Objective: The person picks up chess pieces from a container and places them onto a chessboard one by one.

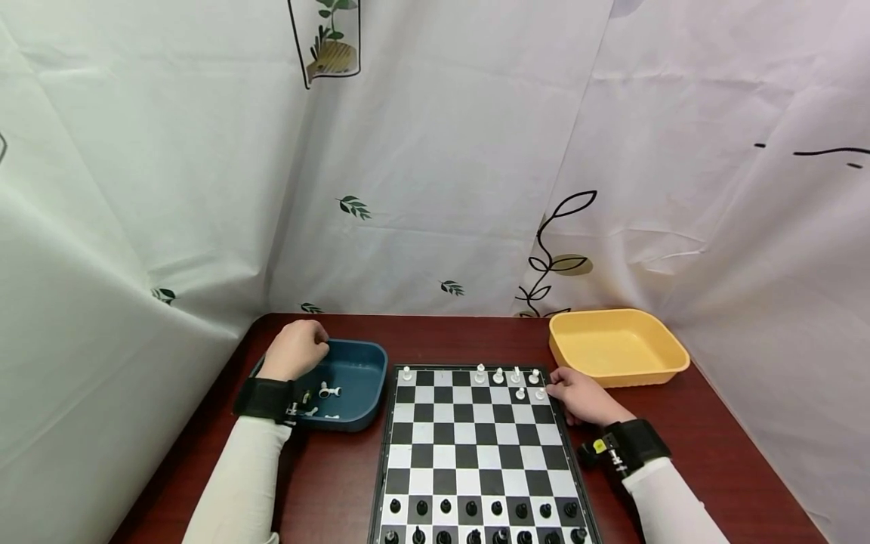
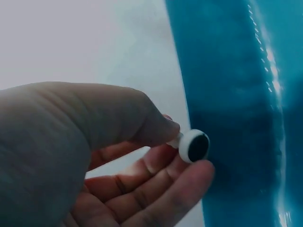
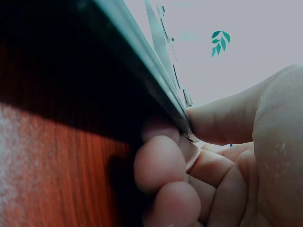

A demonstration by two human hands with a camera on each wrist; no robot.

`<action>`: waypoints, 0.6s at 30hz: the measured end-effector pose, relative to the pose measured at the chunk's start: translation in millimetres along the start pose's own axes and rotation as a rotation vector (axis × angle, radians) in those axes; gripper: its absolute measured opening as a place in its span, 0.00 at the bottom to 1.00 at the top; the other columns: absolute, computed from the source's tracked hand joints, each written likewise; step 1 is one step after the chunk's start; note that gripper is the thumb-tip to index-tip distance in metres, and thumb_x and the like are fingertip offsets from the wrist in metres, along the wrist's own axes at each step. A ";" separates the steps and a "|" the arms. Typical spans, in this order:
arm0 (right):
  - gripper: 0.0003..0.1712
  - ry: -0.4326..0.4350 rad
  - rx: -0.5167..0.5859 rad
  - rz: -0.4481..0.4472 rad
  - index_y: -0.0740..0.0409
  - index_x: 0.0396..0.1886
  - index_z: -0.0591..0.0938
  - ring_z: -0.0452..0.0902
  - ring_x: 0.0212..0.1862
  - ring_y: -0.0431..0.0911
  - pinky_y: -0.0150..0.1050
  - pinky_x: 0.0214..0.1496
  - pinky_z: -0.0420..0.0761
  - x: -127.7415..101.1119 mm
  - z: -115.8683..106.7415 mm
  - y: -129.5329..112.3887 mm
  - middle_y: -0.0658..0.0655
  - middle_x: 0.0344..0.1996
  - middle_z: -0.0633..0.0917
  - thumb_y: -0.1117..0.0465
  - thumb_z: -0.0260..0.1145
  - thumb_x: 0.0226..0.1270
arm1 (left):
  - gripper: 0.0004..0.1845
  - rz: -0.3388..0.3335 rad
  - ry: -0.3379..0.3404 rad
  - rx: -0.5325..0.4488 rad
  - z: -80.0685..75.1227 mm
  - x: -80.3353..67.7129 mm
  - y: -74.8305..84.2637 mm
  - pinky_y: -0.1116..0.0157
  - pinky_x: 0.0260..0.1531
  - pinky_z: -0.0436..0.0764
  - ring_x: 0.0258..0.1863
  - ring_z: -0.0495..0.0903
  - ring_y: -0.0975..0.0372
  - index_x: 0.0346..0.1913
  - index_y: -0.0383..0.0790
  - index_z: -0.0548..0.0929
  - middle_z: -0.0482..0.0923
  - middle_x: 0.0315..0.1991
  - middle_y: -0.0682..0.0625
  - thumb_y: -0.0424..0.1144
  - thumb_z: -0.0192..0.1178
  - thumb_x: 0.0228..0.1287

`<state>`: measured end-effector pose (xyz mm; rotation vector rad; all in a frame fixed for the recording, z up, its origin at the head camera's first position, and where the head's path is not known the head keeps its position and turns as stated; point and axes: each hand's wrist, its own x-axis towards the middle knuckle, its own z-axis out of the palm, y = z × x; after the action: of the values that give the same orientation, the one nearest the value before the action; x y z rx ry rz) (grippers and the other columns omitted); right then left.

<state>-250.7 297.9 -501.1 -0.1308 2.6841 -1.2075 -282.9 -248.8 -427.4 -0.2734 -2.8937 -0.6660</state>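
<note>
Over the blue tray (image 1: 367,412), my left hand (image 1: 294,353) pinches a small white chess piece (image 2: 194,145) between thumb and fingers. The piece's round dark base faces the camera in the left wrist view; the fingers cover most of its top. Several white pieces (image 1: 329,390) lie inside the tray below. At the far right corner of the chessboard (image 1: 442,434), my right hand (image 1: 587,397) holds the board's edge (image 3: 161,78), thumb on top and fingers curled underneath. White pieces (image 1: 498,375) stand near that corner, and one white piece (image 1: 407,373) stands at the far left corner.
Two rows of black pieces (image 1: 472,508) stand along the board's near side. A yellow tray (image 1: 615,347) sits at the back right of the dark red table (image 1: 326,483). Patterned white cloth (image 1: 442,151) hangs behind and at both sides.
</note>
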 end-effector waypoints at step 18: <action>0.08 -0.003 0.007 0.004 0.63 0.49 0.79 0.77 0.16 0.49 0.43 0.21 0.76 -2.2 -0.1 -3.8 0.56 0.17 0.78 0.62 0.63 0.83 | 0.08 0.240 0.110 -0.076 6.8 2.5 50.0 0.50 0.44 0.87 0.39 0.84 0.54 0.46 0.37 0.95 0.87 0.44 0.45 0.29 0.67 0.74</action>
<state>-248.5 295.8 -497.9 -0.1263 2.6761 -1.2150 -275.5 -201.2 -412.2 -0.5643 -2.6773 -0.7235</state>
